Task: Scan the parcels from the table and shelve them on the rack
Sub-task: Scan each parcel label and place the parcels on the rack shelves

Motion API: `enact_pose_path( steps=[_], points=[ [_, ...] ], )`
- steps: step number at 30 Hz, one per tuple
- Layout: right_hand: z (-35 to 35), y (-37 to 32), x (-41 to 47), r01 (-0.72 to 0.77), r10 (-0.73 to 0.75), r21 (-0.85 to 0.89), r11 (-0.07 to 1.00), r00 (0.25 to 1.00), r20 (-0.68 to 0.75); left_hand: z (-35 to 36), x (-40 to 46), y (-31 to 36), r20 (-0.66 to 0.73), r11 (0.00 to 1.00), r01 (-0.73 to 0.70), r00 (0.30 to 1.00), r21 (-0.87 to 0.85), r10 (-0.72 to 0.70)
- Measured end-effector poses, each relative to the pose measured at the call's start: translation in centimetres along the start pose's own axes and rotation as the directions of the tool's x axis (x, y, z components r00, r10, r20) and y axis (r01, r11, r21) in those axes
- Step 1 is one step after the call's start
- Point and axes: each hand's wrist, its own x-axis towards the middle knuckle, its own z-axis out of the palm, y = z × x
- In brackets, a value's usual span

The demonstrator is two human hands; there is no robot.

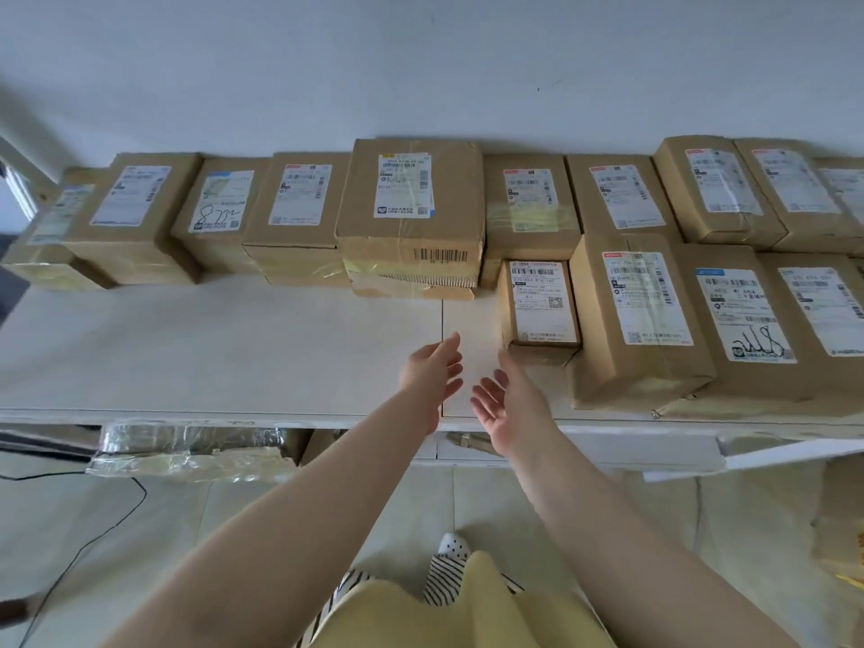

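We see brown cardboard parcels lined up along the back of a white shelf (210, 348), each lying flat with a white shipping label facing up. The biggest parcel (411, 212) sits mid-row on top of a flatter box, a barcode printed on its front face and yellowish tape across it. Left of it lies a parcel with a handwritten number on its label (217, 203). In front of the row, to the right, a small parcel (537, 306) stands nearest the bare part of the shelf, touching a larger taped parcel (640, 320) on its right. More parcels continue rightward in two rows.
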Motion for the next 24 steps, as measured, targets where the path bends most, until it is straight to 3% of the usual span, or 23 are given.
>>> enact_pose_path(
  steps=[8,17,21,24],
  points=[
    [7.2,8.4,-3.3,0.013,0.019,-0.168,0.986,0.983,0.184,-14.4,-4.0,-1.3,-0.21,0.941,-0.036,0.977,-0.335,-0.038],
    [19.0,25.9,-10.2,0.046,0.097,-0.388,0.921,0.935,0.34,-37.2,-11.9,-2.9,-0.421,0.834,-0.2,0.906,-0.514,-0.042],
    [22.9,33.4,-11.9,0.179,0.051,-0.556,0.811,0.926,0.374,-46.8,-15.5,-4.7,-0.5,0.786,-0.257,0.863,-0.562,-0.076],
    [25.0,37.8,-13.2,0.194,0.105,-0.646,0.739,0.913,0.394,-52.7,-17.7,-6.0,-0.568,0.718,-0.299,0.807,-0.628,-0.161]
  ],
)
